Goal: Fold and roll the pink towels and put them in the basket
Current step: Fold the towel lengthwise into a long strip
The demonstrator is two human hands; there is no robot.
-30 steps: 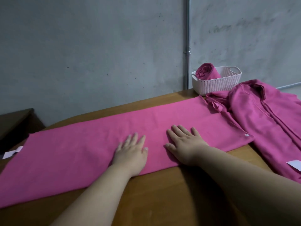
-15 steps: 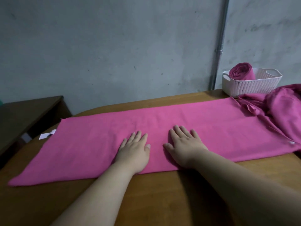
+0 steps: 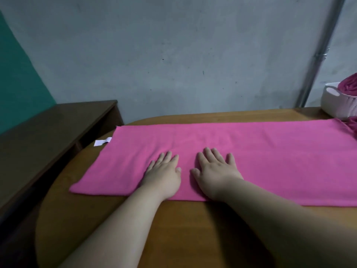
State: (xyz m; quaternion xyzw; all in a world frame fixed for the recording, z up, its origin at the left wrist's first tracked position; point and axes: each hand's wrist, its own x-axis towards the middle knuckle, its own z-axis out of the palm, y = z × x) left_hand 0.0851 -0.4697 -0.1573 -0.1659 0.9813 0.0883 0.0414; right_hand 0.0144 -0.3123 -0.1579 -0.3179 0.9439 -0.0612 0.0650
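The left hand (image 3: 163,176) and the right hand (image 3: 217,174) lie flat with straight fingers, palms pressing side by side on the pink towel (image 3: 270,161), near its front edge. The wooden worktop (image 3: 173,233) carries this towel, spread across it as a long strip. At the far right stands the white basket (image 3: 336,106), with one rolled towel (image 3: 348,86) inside. A small white label (image 3: 102,142) sticks out at the spread towel's left end
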